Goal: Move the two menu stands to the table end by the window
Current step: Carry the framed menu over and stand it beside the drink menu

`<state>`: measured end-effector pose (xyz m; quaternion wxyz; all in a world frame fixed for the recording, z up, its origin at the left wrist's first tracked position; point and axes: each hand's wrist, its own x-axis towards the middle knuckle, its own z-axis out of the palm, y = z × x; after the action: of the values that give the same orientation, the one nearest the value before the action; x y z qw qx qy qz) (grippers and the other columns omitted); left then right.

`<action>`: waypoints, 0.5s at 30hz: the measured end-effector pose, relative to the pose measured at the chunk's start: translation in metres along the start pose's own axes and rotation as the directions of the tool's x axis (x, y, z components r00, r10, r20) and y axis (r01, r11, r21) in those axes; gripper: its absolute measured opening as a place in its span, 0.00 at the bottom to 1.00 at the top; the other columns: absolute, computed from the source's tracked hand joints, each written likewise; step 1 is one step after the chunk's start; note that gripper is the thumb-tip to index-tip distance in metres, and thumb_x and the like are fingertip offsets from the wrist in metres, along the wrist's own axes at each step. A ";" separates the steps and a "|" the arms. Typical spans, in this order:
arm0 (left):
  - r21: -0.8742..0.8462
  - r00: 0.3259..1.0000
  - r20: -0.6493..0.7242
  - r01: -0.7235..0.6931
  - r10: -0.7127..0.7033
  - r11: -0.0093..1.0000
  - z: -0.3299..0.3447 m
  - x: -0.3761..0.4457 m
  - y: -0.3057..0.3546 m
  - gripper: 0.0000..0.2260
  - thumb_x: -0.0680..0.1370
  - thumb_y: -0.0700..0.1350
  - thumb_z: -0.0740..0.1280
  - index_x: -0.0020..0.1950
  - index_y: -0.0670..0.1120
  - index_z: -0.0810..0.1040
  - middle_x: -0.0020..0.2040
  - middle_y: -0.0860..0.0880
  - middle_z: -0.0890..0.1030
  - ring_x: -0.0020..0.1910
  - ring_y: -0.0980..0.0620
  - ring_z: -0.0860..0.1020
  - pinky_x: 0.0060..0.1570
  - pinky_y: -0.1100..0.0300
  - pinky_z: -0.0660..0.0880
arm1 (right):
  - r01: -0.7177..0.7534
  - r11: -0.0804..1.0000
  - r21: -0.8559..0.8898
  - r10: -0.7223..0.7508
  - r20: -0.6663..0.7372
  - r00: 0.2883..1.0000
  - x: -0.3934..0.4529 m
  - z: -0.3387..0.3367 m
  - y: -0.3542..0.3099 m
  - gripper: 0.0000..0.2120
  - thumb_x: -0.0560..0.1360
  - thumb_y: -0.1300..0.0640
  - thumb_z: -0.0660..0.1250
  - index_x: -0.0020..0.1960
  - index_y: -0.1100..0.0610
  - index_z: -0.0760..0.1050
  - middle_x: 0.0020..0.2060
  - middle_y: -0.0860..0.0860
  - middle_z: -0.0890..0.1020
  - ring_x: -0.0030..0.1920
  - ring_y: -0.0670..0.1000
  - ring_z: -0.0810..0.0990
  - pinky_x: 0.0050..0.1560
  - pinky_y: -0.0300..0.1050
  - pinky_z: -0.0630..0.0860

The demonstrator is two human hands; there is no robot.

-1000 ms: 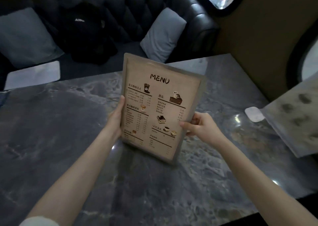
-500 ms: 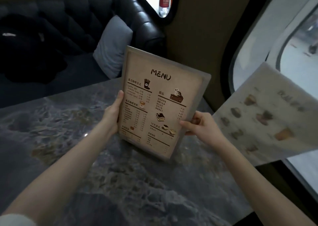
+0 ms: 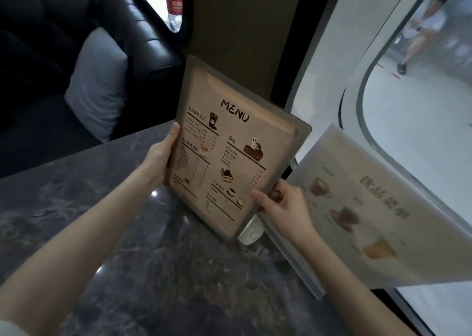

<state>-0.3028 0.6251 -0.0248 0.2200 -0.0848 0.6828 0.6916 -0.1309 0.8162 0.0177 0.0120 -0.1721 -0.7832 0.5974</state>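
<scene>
I hold a brown menu stand [image 3: 237, 146] headed "MENU" tilted above the dark marble table [image 3: 153, 259]. My left hand [image 3: 159, 156] grips its left edge and my right hand [image 3: 283, 205] grips its lower right edge. A second, paler menu stand [image 3: 370, 213] showing drinks stands at the table's right end beside the window [image 3: 408, 121]. The brown stand's lower corner hangs close to that second stand's left edge.
A small white object [image 3: 251, 234] lies on the table under the brown stand's lower corner. A black tufted sofa [image 3: 143, 41] with a grey cushion [image 3: 98, 85] sits behind the table. A water bottle [image 3: 174, 3] stands on a sill. A person [image 3: 424, 26] walks outside.
Both hands have carried the brown menu stand rightward toward the window end. The view has swung right, so the pale stand and window now fill the right side.
</scene>
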 end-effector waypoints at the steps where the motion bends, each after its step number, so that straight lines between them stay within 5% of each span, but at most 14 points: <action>1: 0.004 1.000 0.010 -0.012 0.012 1.000 0.004 0.008 0.002 0.23 0.70 0.66 0.62 0.48 0.48 0.80 0.49 0.47 0.83 0.48 0.49 0.81 0.41 0.57 0.75 | -0.008 1.000 0.011 0.008 -0.022 1.000 0.003 0.000 0.002 0.09 0.73 0.60 0.66 0.53 0.52 0.76 0.54 0.49 0.82 0.53 0.49 0.81 0.53 0.51 0.80; 4: 0.011 0.997 0.059 -0.041 0.040 0.999 0.017 0.027 0.009 0.23 0.70 0.65 0.61 0.49 0.49 0.80 0.50 0.48 0.83 0.49 0.50 0.82 0.42 0.57 0.77 | -0.021 0.999 0.042 0.025 -0.089 0.996 0.011 0.002 0.007 0.10 0.73 0.60 0.66 0.54 0.54 0.76 0.49 0.44 0.80 0.52 0.46 0.80 0.55 0.46 0.79; 7: 0.014 0.993 0.087 -0.077 0.075 0.997 0.024 0.041 0.013 0.20 0.73 0.63 0.59 0.50 0.49 0.79 0.48 0.51 0.83 0.40 0.59 0.83 0.33 0.67 0.77 | 0.025 0.999 0.024 -0.021 -0.128 0.992 0.016 0.006 0.012 0.13 0.73 0.59 0.67 0.57 0.56 0.76 0.46 0.39 0.79 0.47 0.40 0.79 0.52 0.38 0.79; 11: 0.049 0.987 0.131 -0.103 0.095 0.994 0.027 0.058 0.013 0.24 0.66 0.67 0.60 0.49 0.52 0.79 0.50 0.51 0.82 0.44 0.59 0.82 0.39 0.66 0.75 | 0.075 0.997 -0.016 -0.077 -0.135 0.988 0.021 0.010 0.020 0.14 0.73 0.58 0.67 0.58 0.56 0.76 0.44 0.33 0.77 0.43 0.31 0.78 0.44 0.26 0.76; 15: 0.061 0.981 0.157 -0.123 0.113 0.990 0.031 0.069 0.008 0.27 0.65 0.67 0.58 0.52 0.50 0.78 0.51 0.50 0.81 0.42 0.61 0.82 0.32 0.71 0.76 | 0.100 0.994 -0.042 -0.105 -0.142 0.984 0.027 0.013 0.021 0.14 0.73 0.58 0.66 0.58 0.56 0.75 0.47 0.35 0.76 0.46 0.37 0.77 0.43 0.24 0.75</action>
<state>-0.3620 0.6691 -0.0443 0.2332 0.0170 0.6915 0.6835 -0.1537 0.8168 -0.0111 0.0960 -0.1744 -0.7983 0.5684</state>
